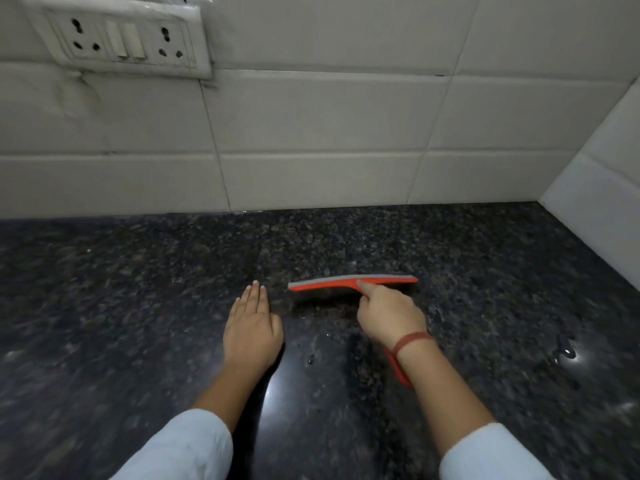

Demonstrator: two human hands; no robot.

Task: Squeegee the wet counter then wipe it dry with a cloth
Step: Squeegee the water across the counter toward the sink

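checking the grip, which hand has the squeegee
The right hand grips the squeegee, forefinger pointing along its head; the left hand is flat and holds nothing.

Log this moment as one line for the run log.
step: squeegee pass | right hand: grips squeegee, blade edge toward wall | left hand: open, on counter | water: drops at right | cloth: not in view

Open counter (138, 289) ahead of squeegee (332, 283), tiled wall (311, 140) behind — side wall (602, 209) closing the right, left hand (252, 329) flat alongside
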